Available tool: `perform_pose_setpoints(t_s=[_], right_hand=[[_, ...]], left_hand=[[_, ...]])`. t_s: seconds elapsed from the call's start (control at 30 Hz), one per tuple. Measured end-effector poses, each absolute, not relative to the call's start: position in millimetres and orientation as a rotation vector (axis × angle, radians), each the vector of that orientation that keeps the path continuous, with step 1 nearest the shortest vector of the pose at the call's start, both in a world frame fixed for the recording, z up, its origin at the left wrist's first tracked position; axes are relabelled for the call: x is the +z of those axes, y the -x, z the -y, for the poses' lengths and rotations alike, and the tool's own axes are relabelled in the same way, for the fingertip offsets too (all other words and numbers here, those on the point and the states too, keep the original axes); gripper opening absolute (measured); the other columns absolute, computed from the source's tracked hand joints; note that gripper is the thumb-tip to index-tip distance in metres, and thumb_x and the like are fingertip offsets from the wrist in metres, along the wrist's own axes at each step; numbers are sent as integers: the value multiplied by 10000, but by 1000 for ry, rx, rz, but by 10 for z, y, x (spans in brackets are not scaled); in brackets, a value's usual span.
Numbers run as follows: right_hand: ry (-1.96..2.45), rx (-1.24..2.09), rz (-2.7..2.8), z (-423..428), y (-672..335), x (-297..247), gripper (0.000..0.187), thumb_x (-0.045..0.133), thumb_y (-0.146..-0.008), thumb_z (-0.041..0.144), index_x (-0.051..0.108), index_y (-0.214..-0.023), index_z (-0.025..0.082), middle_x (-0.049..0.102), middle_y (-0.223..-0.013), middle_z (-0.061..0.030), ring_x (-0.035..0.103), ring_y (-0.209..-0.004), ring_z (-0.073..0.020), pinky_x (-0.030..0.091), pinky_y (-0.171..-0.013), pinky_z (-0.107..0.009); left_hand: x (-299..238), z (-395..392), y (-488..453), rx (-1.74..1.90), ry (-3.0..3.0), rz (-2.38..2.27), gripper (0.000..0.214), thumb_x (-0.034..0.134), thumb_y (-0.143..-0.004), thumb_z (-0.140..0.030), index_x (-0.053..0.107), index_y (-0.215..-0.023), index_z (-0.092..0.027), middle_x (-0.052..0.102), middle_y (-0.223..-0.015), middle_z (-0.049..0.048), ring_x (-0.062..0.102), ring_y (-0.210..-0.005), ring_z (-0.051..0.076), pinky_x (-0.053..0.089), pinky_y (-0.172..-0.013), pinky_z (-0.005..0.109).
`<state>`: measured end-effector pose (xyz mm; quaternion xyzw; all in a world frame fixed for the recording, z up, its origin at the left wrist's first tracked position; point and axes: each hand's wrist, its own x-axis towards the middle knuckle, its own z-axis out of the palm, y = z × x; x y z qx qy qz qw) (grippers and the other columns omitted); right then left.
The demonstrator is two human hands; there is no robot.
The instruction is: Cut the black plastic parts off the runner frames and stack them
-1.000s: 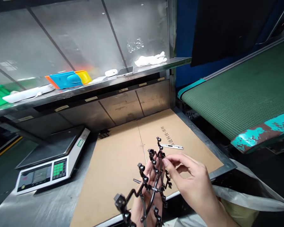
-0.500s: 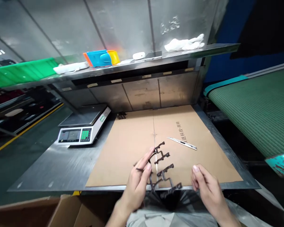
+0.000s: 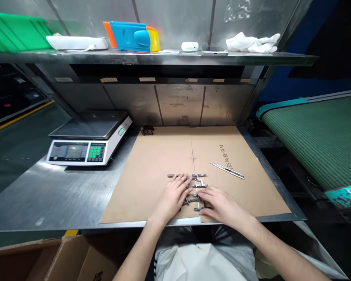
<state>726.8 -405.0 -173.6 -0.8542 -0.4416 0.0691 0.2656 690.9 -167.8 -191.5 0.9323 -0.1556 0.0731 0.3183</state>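
Left hand (image 3: 172, 199) and right hand (image 3: 222, 205) lie flat on a dark branched runner (image 3: 196, 191) on the cardboard sheet (image 3: 152, 183). Utility knife (image 3: 226, 170) beyond it, on the sheet; digital scale (image 3: 89, 142) left of the sheet.

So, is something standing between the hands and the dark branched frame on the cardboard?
Nothing visible does. The left hand and right hand rest directly on the branched frame, which lies flat on the cardboard sheet. The utility knife lies apart, beyond the right hand.

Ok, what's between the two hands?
In the head view, a branched moulded part lies on the cardboard sheet, between the left hand and the right hand.
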Motion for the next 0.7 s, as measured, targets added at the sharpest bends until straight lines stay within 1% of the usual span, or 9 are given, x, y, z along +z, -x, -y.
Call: perform_pose_setpoints(t_s=[0.1, 0.2, 0.3, 0.4, 0.5, 0.57, 0.7], right_hand=[[2331, 216, 1199, 4006, -7291, -1683, 560, 853, -813, 193, 642, -1331, 168, 717, -1272, -152, 669, -1194, -334, 593, -1016, -511], [2311, 240, 1241, 3994, -7261, -1598, 539, 778, -873, 145, 595, -1379, 167, 697, -1324, -154, 661, -1237, -307, 576, -1060, -476], [2223, 242, 1254, 4006, -7193, -1527, 540, 697, -938, 157, 532, -1450, 206, 672, -1395, -132, 651, -1286, -268, 550, -1109, -431], [2138, 233, 1226, 4027, -7126, -1495, 551, 664, -970, 202, 497, -1494, 232, 662, -1420, -127, 649, -1301, -277, 556, -1107, -432], [2099, 224, 1222, 4045, -7079, -1507, 561, 659, -985, 237, 480, -1517, 233, 650, -1439, -128, 630, -1328, -282, 537, -1134, -440], [2083, 227, 1217, 4056, -7055, -1527, 555, 644, -998, 251, 473, -1526, 229, 643, -1450, -129, 612, -1350, -284, 516, -1157, -453], [2075, 233, 1190, 4079, -7016, -1556, 561, 641, -1006, 277, 459, -1533, 220, 635, -1455, -134, 603, -1359, -285, 512, -1160, -453]], left_hand=[[-1962, 1708, -6817, 251, -2406, 375, 364, 391, -1097, -295, 642, -1353, -228, 566, -1548, 77, 359, -1547, 261, 294, -1282, 576], [-1927, 1711, -6758, 310, -2358, 353, 337, 402, -1092, -273, 668, -1293, -226, 545, -1563, 84, 365, -1544, 267, 274, -1289, 585], [-1854, 1667, -6692, 335, -2312, 354, 314, 408, -1086, -243, 678, -1245, -223, 536, -1569, 91, 412, -1519, 257, 276, -1295, 558], [-1813, 1620, -6623, 338, -2277, 359, 294, 402, -1084, -229, 683, -1168, -224, 531, -1572, 88, 416, -1516, 258, 271, -1298, 553], [-1823, 1608, -6580, 333, -2254, 350, 263, 401, -1084, -235, 664, -1099, -220, 533, -1568, 96, 428, -1509, 263, 279, -1293, 562], [-1846, 1618, -6564, 332, -2247, 340, 243, 404, -1084, -239, 646, -1083, -220, 531, -1570, 101, 426, -1510, 264, 284, -1291, 567], [-1879, 1663, -6544, 342, -2248, 323, 256, 371, -1089, -226, 625, -1059, -219, 534, -1565, 120, 428, -1509, 260, 315, -1276, 568]])
